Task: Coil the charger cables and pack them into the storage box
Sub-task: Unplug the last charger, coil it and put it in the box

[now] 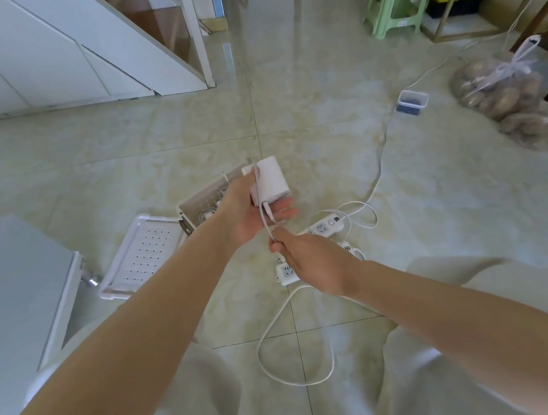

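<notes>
Fingers [282,205] of the left hand [246,216] curl under a white charger [271,181]. The right hand [313,261] pinches its cable [265,224] just below. On the floor behind sits the open storage box [196,204]; power strips [325,227] lie beneath the right hand.

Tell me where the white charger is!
Head view, centre: the left hand holds the white charger over the open storage box, with the right hand pinching its cable below.

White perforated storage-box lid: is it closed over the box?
No, the white perforated lid lies swung open, flat beside the white plastic storage box, whose inside is exposed.
</notes>
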Demonstrator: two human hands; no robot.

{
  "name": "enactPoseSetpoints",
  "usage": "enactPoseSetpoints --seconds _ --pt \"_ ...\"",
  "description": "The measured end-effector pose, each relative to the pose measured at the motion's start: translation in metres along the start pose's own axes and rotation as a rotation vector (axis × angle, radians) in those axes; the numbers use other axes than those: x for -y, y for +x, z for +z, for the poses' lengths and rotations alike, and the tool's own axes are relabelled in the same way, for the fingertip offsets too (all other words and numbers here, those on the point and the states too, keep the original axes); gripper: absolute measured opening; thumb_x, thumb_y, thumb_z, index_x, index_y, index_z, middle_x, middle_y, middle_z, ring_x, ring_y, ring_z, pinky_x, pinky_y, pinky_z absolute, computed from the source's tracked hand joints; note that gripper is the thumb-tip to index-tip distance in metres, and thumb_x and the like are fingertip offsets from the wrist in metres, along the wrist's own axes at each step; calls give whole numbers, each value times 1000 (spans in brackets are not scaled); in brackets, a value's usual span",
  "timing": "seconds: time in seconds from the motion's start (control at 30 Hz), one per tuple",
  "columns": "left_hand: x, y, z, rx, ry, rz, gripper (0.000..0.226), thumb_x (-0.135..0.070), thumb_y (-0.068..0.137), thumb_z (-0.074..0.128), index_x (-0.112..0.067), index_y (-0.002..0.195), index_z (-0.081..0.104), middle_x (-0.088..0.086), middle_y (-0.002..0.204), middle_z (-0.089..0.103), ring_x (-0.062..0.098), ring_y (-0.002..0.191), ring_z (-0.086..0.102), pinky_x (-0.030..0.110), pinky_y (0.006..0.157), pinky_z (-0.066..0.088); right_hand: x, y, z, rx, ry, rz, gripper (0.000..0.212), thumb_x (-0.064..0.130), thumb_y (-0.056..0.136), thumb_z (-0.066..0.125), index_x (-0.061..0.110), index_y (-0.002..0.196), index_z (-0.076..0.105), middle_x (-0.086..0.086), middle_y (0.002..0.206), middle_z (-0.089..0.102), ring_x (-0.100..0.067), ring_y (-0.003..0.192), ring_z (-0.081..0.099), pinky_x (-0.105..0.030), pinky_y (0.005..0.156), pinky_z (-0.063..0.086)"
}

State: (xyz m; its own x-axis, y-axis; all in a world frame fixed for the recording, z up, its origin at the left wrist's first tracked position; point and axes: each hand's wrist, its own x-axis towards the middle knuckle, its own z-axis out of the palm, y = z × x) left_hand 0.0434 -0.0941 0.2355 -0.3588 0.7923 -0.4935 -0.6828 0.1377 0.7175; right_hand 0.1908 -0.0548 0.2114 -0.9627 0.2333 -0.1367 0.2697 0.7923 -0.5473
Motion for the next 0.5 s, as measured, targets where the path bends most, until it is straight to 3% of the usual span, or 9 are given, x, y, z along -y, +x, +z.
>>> enactPoseSetpoints --seconds 0.1,0.2,0.3,0.4,0.5 --pt "-6 -4 -1 14 1 -25 26 -29 90 48 -5 100 50 10 78 47 16 39 44 21 42 44 -14 3 -4 97 -28 13 13 16 99 28 18 91 37 -13 85 61 -30 73 53 -38 69 40" --pt "-13 -16 4 97 156 -110 26 -33 94 41 -9 93 52 6 69 51 10 34 28 12 33 27 -24 5 -11 164 -60 55 24 26 102 28 14 86 42 -13 83 60 -28 76 53 -38 73 39" --pt "-18 -32 11 176 473 -76 31 -29 96 40 -13 79 60 6 59 45 9 31 26 12 32 22 -32 8 -19 182 -154 99 28 26 102 29 12 97 53 -5 86 57 -24 81 53 -36 74 38" --pt "-19 -43 8 187 874 -18 40 -25 99 39 -12 64 53 0 42 35 10 32 25 15 35 20 -45 9 -26 122 -252 125 31 28 102 28 15 102 57 -3 93 58 -23 87 54 -34 75 40" --pt "-18 -42 -4 195 1145 59 33 -29 96 49 -7 72 47 1 44 34 13 35 26 20 38 20 -51 7 -33 25 -321 166 29 28 101 29 19 83 51 -3 91 57 -25 84 52 -31 69 37"
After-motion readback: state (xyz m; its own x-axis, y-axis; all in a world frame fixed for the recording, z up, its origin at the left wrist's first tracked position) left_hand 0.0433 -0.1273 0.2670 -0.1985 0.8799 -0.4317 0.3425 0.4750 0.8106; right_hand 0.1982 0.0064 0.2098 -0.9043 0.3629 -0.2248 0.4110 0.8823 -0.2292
